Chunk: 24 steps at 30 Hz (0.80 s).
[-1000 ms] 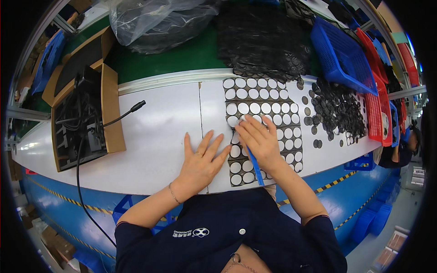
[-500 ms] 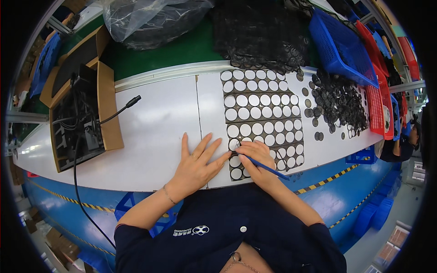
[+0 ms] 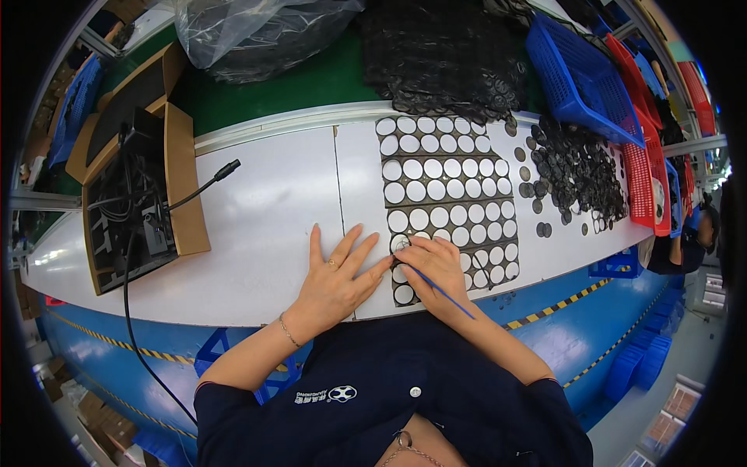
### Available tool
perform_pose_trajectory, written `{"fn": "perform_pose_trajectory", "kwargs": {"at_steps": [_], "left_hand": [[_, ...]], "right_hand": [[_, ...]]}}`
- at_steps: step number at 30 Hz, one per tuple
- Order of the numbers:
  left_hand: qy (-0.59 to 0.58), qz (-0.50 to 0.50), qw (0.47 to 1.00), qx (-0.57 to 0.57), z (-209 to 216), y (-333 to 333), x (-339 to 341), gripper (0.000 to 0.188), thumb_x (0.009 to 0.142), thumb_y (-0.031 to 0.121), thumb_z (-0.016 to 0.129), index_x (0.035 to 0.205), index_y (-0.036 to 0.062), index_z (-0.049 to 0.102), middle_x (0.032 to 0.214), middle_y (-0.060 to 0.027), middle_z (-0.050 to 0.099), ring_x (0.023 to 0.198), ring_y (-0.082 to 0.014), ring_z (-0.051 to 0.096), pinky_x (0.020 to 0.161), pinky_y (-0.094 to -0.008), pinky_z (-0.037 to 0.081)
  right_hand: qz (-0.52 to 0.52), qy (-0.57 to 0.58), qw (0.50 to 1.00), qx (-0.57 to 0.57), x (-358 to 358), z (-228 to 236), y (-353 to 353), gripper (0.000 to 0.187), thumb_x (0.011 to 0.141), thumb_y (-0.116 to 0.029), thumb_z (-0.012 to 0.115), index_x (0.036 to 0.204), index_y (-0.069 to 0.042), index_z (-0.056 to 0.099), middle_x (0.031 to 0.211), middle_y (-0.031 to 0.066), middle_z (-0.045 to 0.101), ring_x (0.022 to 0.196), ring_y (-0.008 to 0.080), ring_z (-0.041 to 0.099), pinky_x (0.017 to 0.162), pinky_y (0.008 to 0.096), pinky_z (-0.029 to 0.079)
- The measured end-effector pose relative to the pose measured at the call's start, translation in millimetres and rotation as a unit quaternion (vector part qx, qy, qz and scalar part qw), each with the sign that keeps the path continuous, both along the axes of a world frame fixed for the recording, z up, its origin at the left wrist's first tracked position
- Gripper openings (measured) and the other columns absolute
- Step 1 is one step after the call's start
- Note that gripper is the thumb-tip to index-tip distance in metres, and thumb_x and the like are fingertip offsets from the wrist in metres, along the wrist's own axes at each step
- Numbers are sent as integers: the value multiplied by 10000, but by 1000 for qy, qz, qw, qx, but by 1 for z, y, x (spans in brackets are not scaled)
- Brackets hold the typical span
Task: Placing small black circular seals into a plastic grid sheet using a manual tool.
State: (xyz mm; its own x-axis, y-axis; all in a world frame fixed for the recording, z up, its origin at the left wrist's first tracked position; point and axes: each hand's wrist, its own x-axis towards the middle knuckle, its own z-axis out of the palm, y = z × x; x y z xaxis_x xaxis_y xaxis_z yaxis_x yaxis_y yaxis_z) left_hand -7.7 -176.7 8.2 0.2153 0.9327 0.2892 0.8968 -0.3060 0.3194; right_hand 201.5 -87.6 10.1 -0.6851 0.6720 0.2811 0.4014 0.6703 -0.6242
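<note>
Dark sheets [image 3: 424, 207] with rows of white round discs lie on the white table in front of me. My left hand [image 3: 333, 284] rests flat with fingers spread, its index fingertip at the sheets' left edge. In my right hand [image 3: 437, 276] is a thin blue pen-like tool [image 3: 453, 300], pinched and slanting back toward my wrist. Its working end is by a white disc [image 3: 400, 242] near the lower left of the sheets, beside my left index fingertip. Thin dark lines show on that disc; the tool's tip is too small to make out. My right hand covers several discs.
Loose dark discs [image 3: 576, 171] are heaped right of the sheets, near a blue basket [image 3: 580, 86] and a red basket [image 3: 642, 183]. An open cardboard box [image 3: 187, 179] of black cables stands left. Behind are black sheet material [image 3: 440, 58] and a clear plastic bag [image 3: 257, 35].
The blue tool's rear end has swung down and toward me, so it slants more steeply. My right fingers have shifted slightly at the disc. My left hand has barely moved.
</note>
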Motion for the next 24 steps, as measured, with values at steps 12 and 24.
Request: {"fn": "perform_pose_trajectory", "kwargs": {"at_steps": [12, 24], "left_hand": [[8, 5, 1000, 8, -2, -2, 0, 396, 835, 215, 755, 1223, 231, 681, 1418, -73, 548, 1381, -295, 455, 1111, -728, 187], [9, -61, 998, -20, 5, -23, 0, 416, 843, 242, 733, 1254, 281, 681, 1435, -53, 529, 1421, -288, 401, 1108, -734, 223]], "right_hand": [[-69, 63, 995, 37, 2, 25, 34, 219, 916, -82, 672, 1133, -56, 691, 1133, 85, 707, 1186, 258, 619, 1081, 462, 369], [-35, 32, 987, -151, 24, 13, -30, 184, 918, -141, 700, 1092, -89, 728, 1075, 52, 731, 1163, 216, 625, 1082, 429, 363]]}}
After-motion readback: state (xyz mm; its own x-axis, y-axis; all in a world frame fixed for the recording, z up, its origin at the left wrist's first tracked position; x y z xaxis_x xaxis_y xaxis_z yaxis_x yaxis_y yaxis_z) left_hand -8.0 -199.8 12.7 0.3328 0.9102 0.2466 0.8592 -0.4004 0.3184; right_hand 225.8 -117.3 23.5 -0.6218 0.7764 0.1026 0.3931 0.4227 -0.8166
